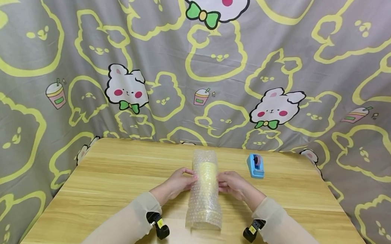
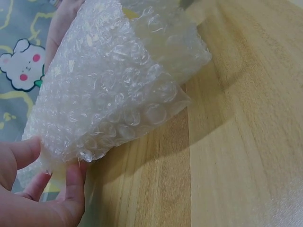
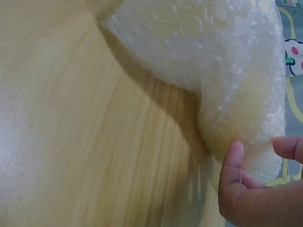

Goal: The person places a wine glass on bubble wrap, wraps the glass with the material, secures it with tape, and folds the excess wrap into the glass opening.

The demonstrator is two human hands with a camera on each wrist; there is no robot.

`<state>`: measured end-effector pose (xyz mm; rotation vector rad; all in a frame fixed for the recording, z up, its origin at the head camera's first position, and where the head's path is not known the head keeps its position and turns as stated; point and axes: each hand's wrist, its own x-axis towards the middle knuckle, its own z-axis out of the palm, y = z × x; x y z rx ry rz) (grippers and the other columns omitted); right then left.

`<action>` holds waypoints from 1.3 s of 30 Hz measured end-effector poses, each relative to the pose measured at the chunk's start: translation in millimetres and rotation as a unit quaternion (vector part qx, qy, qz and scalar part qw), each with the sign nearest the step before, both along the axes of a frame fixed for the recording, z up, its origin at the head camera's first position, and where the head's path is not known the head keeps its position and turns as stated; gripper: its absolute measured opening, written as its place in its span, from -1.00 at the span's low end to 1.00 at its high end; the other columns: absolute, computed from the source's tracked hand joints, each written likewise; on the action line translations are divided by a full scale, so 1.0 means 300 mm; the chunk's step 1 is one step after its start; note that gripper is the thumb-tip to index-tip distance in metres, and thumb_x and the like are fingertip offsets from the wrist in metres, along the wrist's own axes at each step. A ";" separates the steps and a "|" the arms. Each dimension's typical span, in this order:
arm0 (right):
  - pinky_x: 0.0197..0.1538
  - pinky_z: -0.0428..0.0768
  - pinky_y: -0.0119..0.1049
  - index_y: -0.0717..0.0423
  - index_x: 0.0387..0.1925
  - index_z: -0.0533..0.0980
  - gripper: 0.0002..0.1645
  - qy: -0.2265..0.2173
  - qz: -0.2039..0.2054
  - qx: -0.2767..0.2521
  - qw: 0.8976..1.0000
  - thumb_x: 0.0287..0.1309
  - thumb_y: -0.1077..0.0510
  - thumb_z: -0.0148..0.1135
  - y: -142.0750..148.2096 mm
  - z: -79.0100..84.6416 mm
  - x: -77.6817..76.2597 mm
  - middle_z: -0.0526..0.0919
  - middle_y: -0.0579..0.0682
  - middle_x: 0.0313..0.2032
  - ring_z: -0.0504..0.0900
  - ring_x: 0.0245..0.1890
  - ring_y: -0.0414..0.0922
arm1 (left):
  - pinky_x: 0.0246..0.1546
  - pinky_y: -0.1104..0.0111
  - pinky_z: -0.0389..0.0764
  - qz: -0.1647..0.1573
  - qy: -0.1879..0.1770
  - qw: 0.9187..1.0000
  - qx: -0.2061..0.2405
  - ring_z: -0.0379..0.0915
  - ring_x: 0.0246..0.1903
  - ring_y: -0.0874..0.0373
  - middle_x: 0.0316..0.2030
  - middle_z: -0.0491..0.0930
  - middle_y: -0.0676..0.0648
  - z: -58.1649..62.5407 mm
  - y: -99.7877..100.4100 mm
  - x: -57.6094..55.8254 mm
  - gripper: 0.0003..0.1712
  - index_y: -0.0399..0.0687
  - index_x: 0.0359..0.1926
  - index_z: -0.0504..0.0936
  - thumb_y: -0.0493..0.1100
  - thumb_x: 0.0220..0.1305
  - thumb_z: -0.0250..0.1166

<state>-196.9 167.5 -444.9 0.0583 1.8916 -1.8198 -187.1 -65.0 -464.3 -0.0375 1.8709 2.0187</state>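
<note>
A length of bubble wrap is wrapped into a long tube around a yellow object, which shows only blurrily through the plastic. From its left side my left hand grips the bundle, and my right hand grips it from the right. In the left wrist view, thumb and fingers of the left hand pinch the edge of the bubble wrap. The right wrist view has the right hand curled at the far part of the bubble wrap. The near end of the tube gapes loosely.
A blue tape dispenser with a small roll of tape stands at the back right of the wooden table. Behind the table hangs a grey curtain with cartoon prints. Black wrist cameras are strapped under both forearms.
</note>
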 end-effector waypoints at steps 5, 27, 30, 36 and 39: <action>-0.22 0.66 -0.42 0.46 -0.02 0.42 -0.70 -0.002 -0.009 -0.006 1.000 0.40 0.24 0.06 -0.003 -0.002 -0.002 0.59 0.02 -0.34 0.61 -0.33 -0.19 | -0.17 0.37 0.62 0.006 -0.001 1.000 -0.001 0.52 -0.33 0.21 -0.13 0.50 -0.13 0.002 0.001 0.001 -0.68 -0.34 0.07 0.37 -0.32 0.40 0.24; -0.24 0.69 -0.38 0.49 0.01 0.41 -0.67 -0.009 -0.049 0.022 0.999 0.34 0.28 0.09 -0.016 0.006 0.006 0.57 0.08 -0.33 0.58 -0.34 -0.14 | 0.12 0.19 0.59 -0.006 0.006 0.999 -0.049 0.56 -0.01 -0.02 0.15 0.46 -0.41 -0.001 0.008 -0.002 -0.38 -0.65 0.25 0.33 -0.21 0.41 0.27; -0.23 0.69 -0.36 0.47 -0.02 0.44 -0.67 -0.010 -0.052 0.032 0.998 0.29 0.27 0.11 -0.018 0.009 0.005 0.58 0.09 -0.32 0.58 -0.33 -0.12 | 0.14 0.17 0.58 -0.008 0.008 0.998 -0.057 0.55 0.01 -0.04 0.14 0.48 -0.40 0.005 0.009 0.000 -0.42 -0.64 0.21 0.38 -0.20 0.41 0.27; -0.21 0.70 -0.34 0.45 -0.05 0.42 -0.64 -0.012 -0.053 0.024 0.998 0.18 0.25 0.12 -0.021 0.012 0.007 0.54 0.09 -0.31 0.57 -0.32 -0.11 | 0.13 0.19 0.59 -0.002 0.002 0.999 -0.049 0.56 -0.01 -0.04 0.10 0.49 -0.35 0.005 0.013 -0.001 -0.43 -0.60 0.18 0.39 -0.19 0.39 0.30; -0.20 0.70 -0.33 0.48 0.00 0.41 -0.58 -0.009 -0.047 0.023 0.999 0.20 0.22 0.12 -0.021 0.013 0.009 0.54 0.08 -0.30 0.57 -0.31 -0.12 | 0.11 0.20 0.61 -0.001 0.002 0.999 -0.042 0.58 -0.04 -0.02 0.08 0.48 -0.35 0.003 0.015 -0.001 -0.43 -0.60 0.17 0.38 -0.19 0.38 0.30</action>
